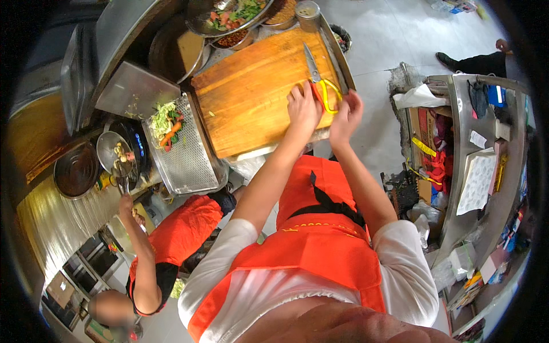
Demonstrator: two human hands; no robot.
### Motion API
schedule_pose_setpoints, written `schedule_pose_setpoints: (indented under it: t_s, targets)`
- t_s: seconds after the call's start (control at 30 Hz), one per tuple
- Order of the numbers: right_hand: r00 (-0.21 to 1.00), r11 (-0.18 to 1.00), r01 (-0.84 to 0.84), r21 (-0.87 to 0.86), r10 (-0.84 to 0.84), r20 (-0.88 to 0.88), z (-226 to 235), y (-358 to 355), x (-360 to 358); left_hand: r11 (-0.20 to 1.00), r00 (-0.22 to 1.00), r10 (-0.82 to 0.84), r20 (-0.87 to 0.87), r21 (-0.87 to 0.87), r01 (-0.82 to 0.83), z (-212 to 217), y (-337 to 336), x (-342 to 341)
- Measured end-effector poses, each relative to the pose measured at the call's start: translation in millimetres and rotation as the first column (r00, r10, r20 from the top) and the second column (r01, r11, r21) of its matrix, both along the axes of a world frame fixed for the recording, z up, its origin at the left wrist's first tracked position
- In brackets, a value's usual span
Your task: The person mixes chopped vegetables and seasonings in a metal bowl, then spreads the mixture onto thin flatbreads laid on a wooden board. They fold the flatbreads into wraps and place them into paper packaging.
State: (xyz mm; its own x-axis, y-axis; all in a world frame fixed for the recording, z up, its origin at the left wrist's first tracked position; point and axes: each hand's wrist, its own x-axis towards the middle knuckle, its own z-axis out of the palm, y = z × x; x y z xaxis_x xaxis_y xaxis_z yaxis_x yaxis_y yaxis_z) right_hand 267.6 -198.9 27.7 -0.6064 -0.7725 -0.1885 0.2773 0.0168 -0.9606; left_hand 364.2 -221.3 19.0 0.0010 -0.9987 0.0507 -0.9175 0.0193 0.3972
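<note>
A pair of scissors [321, 83] with red and yellow handles is over the right side of a wooden cutting board [251, 86], blades pointing away from me. My left hand [304, 108] has its fingers bent against the red handle. Just right of the yellow loop is my right hand [347, 114], its fingers curled at the loop's edge. Whether anything is inside that hand is hidden. A small pale scrap lies on the board's left part.
Left of the board, a perforated metal tray [189, 148] carries shredded greens and carrot [166, 126]. Bowls of chopped vegetables [234, 17] and a metal cup [307, 16] line the far edge. A co-worker [171, 240] handles a pan [117, 151] at left. Cluttered metal shelving [457, 97] stands right.
</note>
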Motion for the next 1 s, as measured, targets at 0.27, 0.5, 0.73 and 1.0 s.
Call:
schedule_pose_setpoints:
  t_s: [0.27, 0.5, 0.73, 1.0]
  targets:
    - [0.976, 0.943, -0.121, 0.310, 0.170, -0.137, -53, 169, -139, 0.948, 0.749, 0.276, -0.602, 0.297, -0.110, -40, -46, -18]
    - [0.950, 0.949, 0.076, 0.305, 0.023, -0.312, -91, 214, -176, 0.806, 0.573, 0.420, -0.704, 0.580, 0.121, 18, -114, -58]
    - [0.968, 0.895, 0.160, 0.416, -0.061, -0.243, -91, 225, -167, 0.948, 0.969, 0.148, -0.196, 0.309, -0.082, 28, -59, -124]
    - [0.999, 0.920, -0.026, 0.392, 0.041, -0.030, -118, 205, -98, 0.987, 0.920, -0.058, -0.387, 0.114, 0.110, 9, 56, -15]
